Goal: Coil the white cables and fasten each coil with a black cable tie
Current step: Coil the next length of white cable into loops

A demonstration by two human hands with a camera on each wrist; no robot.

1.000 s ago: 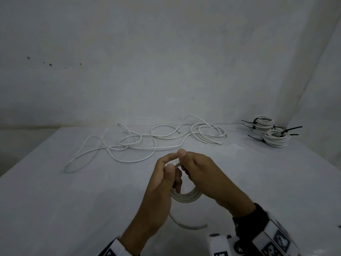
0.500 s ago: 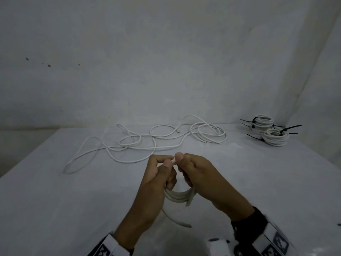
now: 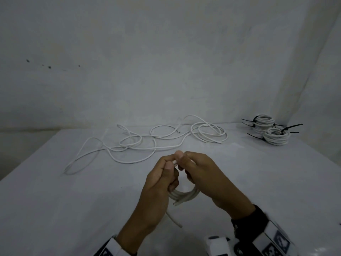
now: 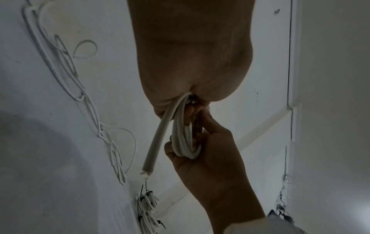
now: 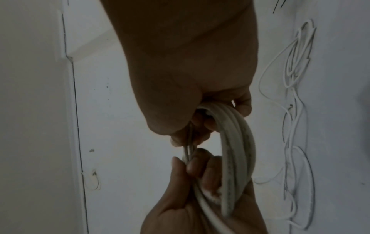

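A small coil of white cable (image 3: pixel 184 197) hangs between my two hands above the middle of the table. My left hand (image 3: pixel 168 166) grips its left side, thumb on top. My right hand (image 3: pixel 182 157) pinches the top of the coil against the left fingers. A short loose tail (image 3: pixel 173 219) drops below the left wrist. The left wrist view shows the coil (image 4: pixel 184 139) in both hands and the tail's cut end (image 4: pixel 147 173). In the right wrist view the coil (image 5: pixel 238 142) loops from the right fingers down into the left palm (image 5: pixel 190 197). No black tie is plainly visible in either hand.
Several loose white cables (image 3: pixel 147 143) lie tangled across the far half of the white table (image 3: pixel 55 200). Two finished coils with black ties (image 3: pixel 263 122) (image 3: pixel 276 137) sit at the back right corner, against the wall.
The loose tail under the left hand has grown shorter as it was drawn into the coil. Both hands stayed together, and the coil turned a little between them.
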